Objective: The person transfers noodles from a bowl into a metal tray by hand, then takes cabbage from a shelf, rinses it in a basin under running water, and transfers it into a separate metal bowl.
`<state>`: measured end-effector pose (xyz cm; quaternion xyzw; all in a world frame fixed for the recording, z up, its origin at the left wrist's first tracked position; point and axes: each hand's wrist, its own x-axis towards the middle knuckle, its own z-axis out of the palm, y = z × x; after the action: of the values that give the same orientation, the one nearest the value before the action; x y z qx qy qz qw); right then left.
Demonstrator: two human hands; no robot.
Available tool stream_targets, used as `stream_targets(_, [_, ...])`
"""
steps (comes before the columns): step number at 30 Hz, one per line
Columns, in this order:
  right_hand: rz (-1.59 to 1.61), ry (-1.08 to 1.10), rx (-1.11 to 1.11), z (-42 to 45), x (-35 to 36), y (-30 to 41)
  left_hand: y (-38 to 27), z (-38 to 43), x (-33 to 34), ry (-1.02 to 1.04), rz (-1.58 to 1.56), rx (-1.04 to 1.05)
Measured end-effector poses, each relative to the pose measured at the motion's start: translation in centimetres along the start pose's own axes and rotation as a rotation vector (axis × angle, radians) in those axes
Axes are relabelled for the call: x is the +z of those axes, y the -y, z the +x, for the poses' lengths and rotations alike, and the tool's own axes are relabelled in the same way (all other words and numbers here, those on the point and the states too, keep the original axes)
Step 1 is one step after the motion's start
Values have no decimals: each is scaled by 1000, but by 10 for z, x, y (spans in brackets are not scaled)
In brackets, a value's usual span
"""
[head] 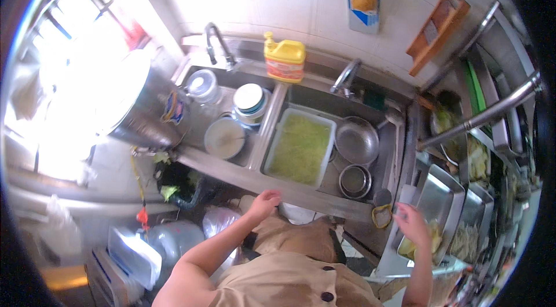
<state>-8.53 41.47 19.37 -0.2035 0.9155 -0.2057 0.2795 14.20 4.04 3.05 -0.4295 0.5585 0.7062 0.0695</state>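
My left hand (266,203) hovers at the front edge of a two-basin steel sink (226,177), fingers loosely bent, with nothing visible in it. To the right, my right hand (410,222) is apart from things, fingers spread, above the near end of a steel tray (444,192) that has pale yellow food (419,242) in it. Close beside that hand lies a yellow-rimmed ring-shaped item (382,216). In the right basin a white plastic tub (329,150) holds yellow-green shreds in liquid (299,150). Next to it sit a steel bowl (357,141) and a smaller steel pot (355,182).
The left basin holds a lidded clear container (202,84), stacked bowls (249,99) and a pale bowl (225,138). A large steel pot (147,111) stands left. Behind are two faucets (219,46) and a yellow pump jug (285,59). A steel rack rail (482,111) juts in right.
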Motion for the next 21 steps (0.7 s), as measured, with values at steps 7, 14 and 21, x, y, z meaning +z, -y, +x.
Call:
stream_targets(7, [172,115,-120,111,138,52,-4,22,-58,82,-19,-34])
stream_targets(14, [-408,-32,-59,235,201,30,-24,-8,-76,35,-63,22])
stream_targets(21, [-107,48,89,301,201,-45,-42,-29,-56,122,110,-66])
